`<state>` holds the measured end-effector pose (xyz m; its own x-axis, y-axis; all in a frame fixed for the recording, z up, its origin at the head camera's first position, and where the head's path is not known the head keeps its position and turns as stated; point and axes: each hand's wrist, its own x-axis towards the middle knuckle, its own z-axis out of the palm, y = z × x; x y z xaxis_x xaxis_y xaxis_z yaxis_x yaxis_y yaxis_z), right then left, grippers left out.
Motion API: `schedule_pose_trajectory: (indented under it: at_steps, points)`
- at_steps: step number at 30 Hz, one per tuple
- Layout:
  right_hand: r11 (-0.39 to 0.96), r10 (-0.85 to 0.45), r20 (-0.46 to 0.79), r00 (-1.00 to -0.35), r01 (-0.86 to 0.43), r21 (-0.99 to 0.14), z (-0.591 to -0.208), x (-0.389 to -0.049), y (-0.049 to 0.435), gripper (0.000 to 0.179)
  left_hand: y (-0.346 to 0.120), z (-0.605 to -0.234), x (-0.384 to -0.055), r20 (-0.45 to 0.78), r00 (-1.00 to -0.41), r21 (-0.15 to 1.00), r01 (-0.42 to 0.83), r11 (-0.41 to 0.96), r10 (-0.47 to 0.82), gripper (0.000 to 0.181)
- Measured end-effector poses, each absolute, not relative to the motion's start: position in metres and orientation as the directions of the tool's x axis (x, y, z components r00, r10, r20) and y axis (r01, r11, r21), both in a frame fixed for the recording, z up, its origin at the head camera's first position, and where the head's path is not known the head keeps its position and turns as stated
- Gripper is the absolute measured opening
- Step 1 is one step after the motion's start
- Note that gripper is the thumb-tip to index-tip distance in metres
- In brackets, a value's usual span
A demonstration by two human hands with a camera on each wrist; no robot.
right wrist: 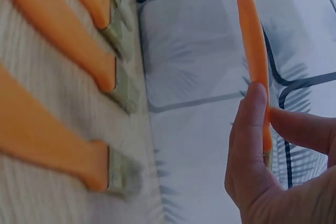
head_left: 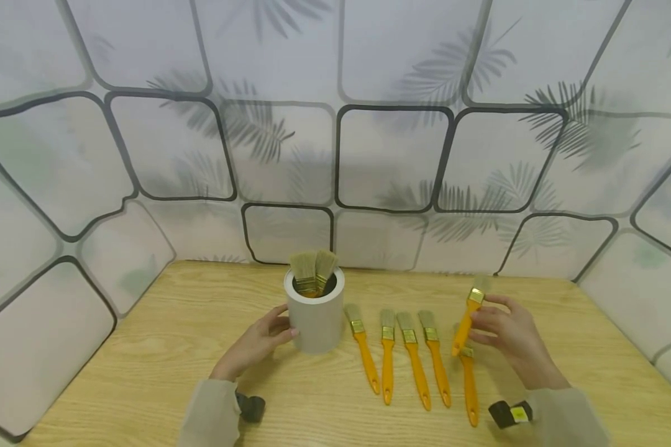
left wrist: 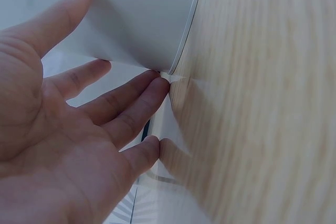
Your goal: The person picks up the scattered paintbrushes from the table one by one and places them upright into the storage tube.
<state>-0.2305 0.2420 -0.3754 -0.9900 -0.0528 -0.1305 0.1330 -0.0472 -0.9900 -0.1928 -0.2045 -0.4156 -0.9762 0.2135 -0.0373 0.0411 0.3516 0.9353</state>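
Observation:
A white cylindrical pot (head_left: 315, 326) stands upright on the table, with paintbrushes (head_left: 304, 268) in it, bristles up. At its left side is my left hand (head_left: 255, 346); in the left wrist view the thumb and fingertips (left wrist: 100, 69) touch the pot's wall, fingers extended rather than wrapped around it. My right hand (head_left: 509, 332) pinches a paintbrush (head_left: 463, 329) by its orange handle between thumb and fingers, bristles upward, above the table. Below that brush lies another paintbrush (head_left: 470, 391), partly covered by it in the head view.
Several more orange-handled paintbrushes (head_left: 387, 366) lie in a row between the pot and my right hand, bristles toward the wall. The wooden table (head_left: 145, 347) meets a patterned cloth wall (head_left: 391, 161) at its back and sides.

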Motion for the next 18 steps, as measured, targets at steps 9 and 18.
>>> schedule_pose_trajectory:
  at_steps: [9, 18]
  points:
    - [-0.121, -0.013, -0.088, -0.996, 0.089, -0.989, -0.361, -0.23, 0.221, 0.044, -0.204, -0.414, -0.192, -0.034, -0.977, 0.933, 0.043, 0.357, 0.208, 0.07]
    - [-0.303, 0.073, -0.07, -0.995, 0.045, -0.952, -0.351, -0.232, 0.2, 0.039, -0.204, -0.413, -0.192, -0.026, -0.976, 0.933, 0.054, 0.356, 0.216, 0.07]
